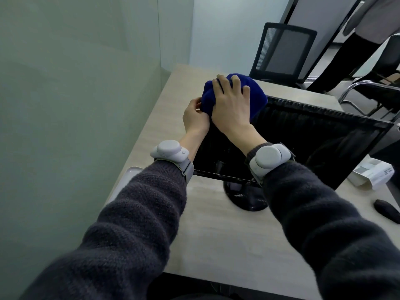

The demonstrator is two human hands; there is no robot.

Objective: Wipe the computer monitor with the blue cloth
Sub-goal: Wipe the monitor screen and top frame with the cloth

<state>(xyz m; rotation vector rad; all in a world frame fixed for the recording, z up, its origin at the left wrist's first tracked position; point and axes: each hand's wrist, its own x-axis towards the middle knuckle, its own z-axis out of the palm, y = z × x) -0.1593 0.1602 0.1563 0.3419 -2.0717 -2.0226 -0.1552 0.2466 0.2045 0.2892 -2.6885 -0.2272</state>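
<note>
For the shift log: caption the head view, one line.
Right hand presses blue cloth onto monitor's top corner; left hand pinches the cloth's edge.

One head-worn wide-angle view, high over desk (216, 234), facing forward and down onto monitor (313, 144). Close range: sleeves (134, 224) fill lower frame; left hand (195, 118), right hand (230, 109), blue cloth (255, 92) mid-frame. Mesh chair (283, 50) at far edge.

Deep blue cloth (234, 95), black monitor (313, 135), pale wood-grain desk (216, 234), dark grey knit sleeves (134, 224)
</note>
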